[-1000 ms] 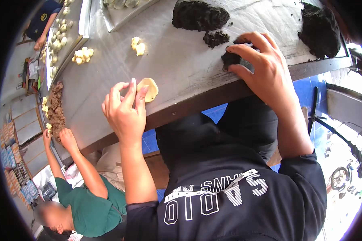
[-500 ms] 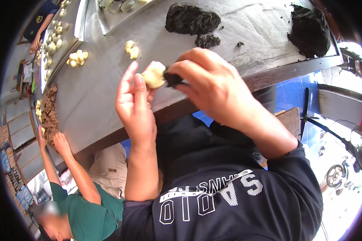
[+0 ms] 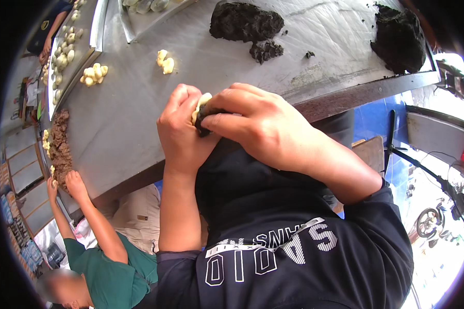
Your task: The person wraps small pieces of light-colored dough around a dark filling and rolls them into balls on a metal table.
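My left hand [image 3: 183, 129] curls round a pale dough piece [image 3: 196, 109], most of which is hidden by fingers. My right hand [image 3: 258, 123] presses a small lump of dark paste [image 3: 203, 129] against that dough, close to the table's front edge. Beyond my hands are two large masses of dark paste [image 3: 245, 23] [image 3: 397, 38] and a smaller crumbly piece [image 3: 264, 51]. A small group of pale dough bits [image 3: 165, 62] and a larger pile of dough pieces [image 3: 93, 73] lie on the steel table [image 3: 118, 123].
Trays of pale rounded pieces [image 3: 65, 56] [image 3: 134, 20] stand at the back left. A co-worker in green [image 3: 113, 268] works at a long brown mass [image 3: 60, 139]. Another person [image 3: 51, 33] is at upper left. A wooden seat [image 3: 371, 152] and a black stand [image 3: 402, 152] are right.
My right hand has brought dark paste from the right side of the table over to the dough. My left hand rose slightly, then closed round the dough, and both hands are now together.
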Available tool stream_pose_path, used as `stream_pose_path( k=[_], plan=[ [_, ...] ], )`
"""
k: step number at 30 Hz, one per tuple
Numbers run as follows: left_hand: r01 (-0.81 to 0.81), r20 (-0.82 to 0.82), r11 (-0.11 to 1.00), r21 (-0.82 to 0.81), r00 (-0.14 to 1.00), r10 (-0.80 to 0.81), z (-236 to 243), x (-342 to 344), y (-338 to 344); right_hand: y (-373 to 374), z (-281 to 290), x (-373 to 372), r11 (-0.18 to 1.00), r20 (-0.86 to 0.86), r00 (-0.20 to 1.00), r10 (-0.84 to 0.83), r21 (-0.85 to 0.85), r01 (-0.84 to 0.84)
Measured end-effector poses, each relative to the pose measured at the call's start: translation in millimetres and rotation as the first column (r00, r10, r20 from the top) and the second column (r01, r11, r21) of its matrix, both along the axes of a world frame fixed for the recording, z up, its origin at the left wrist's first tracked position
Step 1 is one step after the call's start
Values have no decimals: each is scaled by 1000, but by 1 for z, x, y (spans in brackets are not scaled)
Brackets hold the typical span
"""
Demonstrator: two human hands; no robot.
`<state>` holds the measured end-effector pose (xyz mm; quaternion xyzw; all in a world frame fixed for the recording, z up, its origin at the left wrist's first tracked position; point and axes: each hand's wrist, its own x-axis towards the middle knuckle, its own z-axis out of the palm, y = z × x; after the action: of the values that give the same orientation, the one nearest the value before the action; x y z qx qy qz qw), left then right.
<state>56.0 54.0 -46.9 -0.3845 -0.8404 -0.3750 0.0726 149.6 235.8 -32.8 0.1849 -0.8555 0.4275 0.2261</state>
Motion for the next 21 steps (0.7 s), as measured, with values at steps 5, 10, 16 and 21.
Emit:
stream_pose_path(
  k=[5,10,16,21],
  plan=[
    [256,174,966,34,950,-258,11,-3,-7,14,10,-3,983,149,984,103,-169,-77],
    [268,287,964,7,923,-258,2,5,-12,1,9,-11,993,145,984,-107,-41,114],
    [120,645,879,462,634,-426,11,0,-19,69,23,16,773,-7,828,-560,354,526],
    [-61,745,890,451,575,-338,1,-4,-29,95,2,31,657,118,716,-688,520,546]
  ],
)
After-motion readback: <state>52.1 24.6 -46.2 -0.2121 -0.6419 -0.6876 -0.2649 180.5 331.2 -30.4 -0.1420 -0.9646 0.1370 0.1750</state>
